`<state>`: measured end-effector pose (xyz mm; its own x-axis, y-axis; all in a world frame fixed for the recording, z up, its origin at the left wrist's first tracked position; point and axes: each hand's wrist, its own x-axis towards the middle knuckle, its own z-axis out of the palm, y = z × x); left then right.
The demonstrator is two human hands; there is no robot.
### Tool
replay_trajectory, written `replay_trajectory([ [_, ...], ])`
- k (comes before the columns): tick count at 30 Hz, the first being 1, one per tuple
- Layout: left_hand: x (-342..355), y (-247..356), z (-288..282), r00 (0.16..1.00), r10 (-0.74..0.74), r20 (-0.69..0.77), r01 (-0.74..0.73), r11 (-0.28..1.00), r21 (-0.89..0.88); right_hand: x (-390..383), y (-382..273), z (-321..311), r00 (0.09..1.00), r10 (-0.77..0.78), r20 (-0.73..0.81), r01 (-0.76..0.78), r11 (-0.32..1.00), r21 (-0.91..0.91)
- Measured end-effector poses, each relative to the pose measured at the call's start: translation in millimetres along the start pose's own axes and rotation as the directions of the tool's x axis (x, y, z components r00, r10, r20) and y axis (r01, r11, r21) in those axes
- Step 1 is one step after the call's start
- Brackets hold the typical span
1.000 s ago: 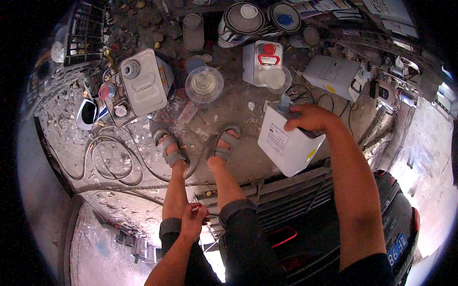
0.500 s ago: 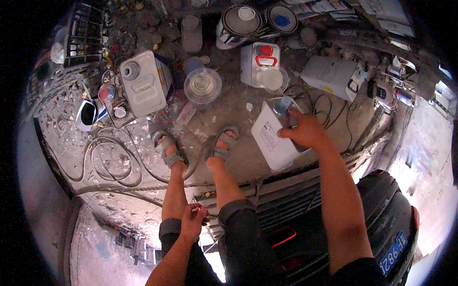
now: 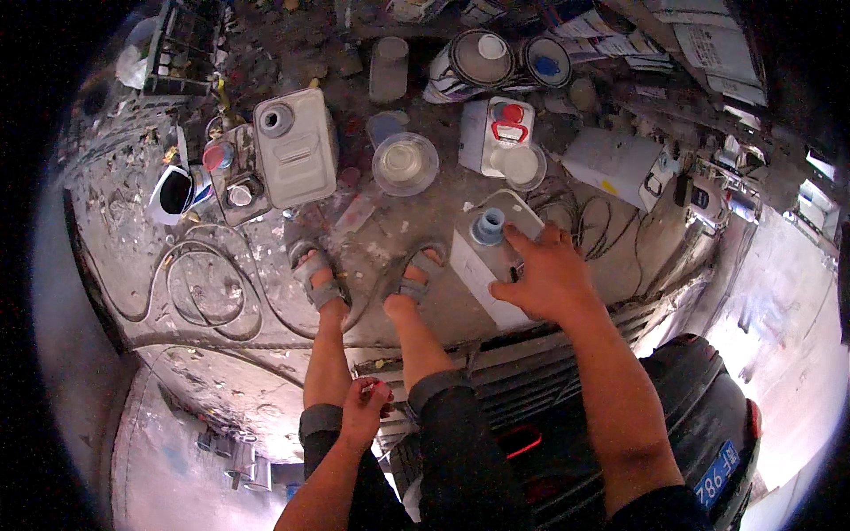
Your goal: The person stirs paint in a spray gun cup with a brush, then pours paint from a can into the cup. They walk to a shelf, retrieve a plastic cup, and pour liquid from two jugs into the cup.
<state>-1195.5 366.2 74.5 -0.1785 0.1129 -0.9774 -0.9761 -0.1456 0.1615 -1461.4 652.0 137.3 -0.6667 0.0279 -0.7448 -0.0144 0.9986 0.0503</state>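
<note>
My right hand (image 3: 547,276) grips the top of a white plastic jerrycan (image 3: 482,270) with a blue screw cap (image 3: 488,227). The can stands upright on the paint-spattered floor, just right of my right sandalled foot (image 3: 414,285). My left hand (image 3: 365,409) rests on my left knee at the rolled-up dark trouser leg, fingers curled; whether it holds anything is unclear. My left foot (image 3: 317,276) stands beside a loop of cable.
A grey jerrycan (image 3: 297,146), a clear round tub (image 3: 405,164), a white can with a red cap (image 3: 500,133) and paint tins (image 3: 482,57) crowd the floor ahead. Cable coils (image 3: 204,283) lie left. A dark car front (image 3: 699,425) is at lower right.
My right hand turned the white jerrycan from tilted to upright and brought it down and slightly left, beside my right foot. The left hand stayed on the knee.
</note>
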Motion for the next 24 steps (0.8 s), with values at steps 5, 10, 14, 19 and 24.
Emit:
replay_trajectory([
  [5, 1, -5, -3, 0.999, 0.037, 0.005, -0.037, 0.998, -0.052, 14, -35, -31, 0.993, -0.05, 0.11, 0.058, 0.996, -0.07],
  [10, -1, -1, -3, 1.0, 0.003, 0.002, -0.003, 0.993, -0.114, 37, -60, -48, 0.975, -0.087, 0.203, 0.105, 0.991, -0.082],
  [14, -5, 6, -7, 0.998, -0.058, 0.013, 0.059, 0.99, -0.126, 54, -80, -62, 0.944, -0.075, 0.32, 0.116, 0.987, -0.112],
  [19, -5, 1, -11, 0.999, -0.034, 0.017, 0.037, 0.987, -0.155, 68, -90, -64, 0.909, -0.088, 0.406, 0.141, 0.985, -0.102],
  [24, -4, -1, -15, 0.998, -0.051, 0.033, 0.057, 0.977, -0.206, 72, -102, -68, 0.898, -0.061, 0.437, 0.161, 0.967, -0.195],
])
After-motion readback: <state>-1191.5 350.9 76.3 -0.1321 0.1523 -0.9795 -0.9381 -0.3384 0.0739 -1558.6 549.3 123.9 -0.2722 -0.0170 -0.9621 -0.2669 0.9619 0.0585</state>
